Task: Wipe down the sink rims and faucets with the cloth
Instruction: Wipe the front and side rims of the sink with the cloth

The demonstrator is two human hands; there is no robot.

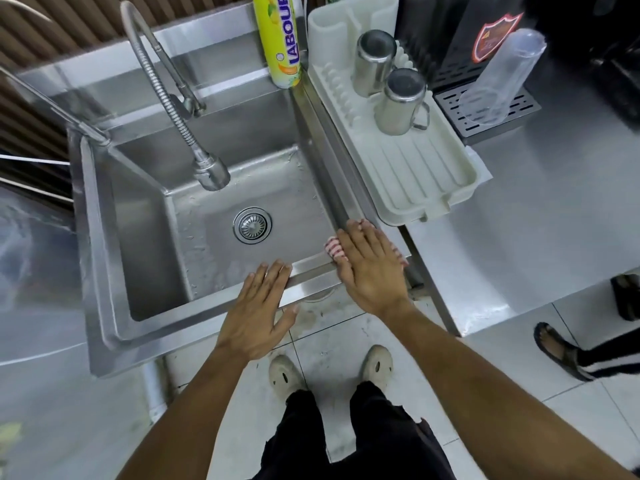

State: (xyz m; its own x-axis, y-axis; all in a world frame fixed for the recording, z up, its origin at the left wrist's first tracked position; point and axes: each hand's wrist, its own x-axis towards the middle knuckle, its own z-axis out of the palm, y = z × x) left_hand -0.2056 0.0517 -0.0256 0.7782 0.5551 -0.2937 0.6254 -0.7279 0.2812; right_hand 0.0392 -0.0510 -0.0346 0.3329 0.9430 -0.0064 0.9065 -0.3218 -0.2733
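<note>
1. Pink-and-white striped cloth (333, 247): lies on the near right corner of the stainless-steel sink rim (311, 270), under the right hand; only its edges show at the left and right of the fingers.
2. Right hand (372, 268): flat, fingers straight and together, pressing the cloth onto the rim, arm stretched forward.
3. Left hand (258, 310): wide, fingers straight, resting on the near rim, just left of the right hand, holding nothing.
4. Flexible steel faucet (194, 133): arches over the basin, well apart from both hands.
</note>
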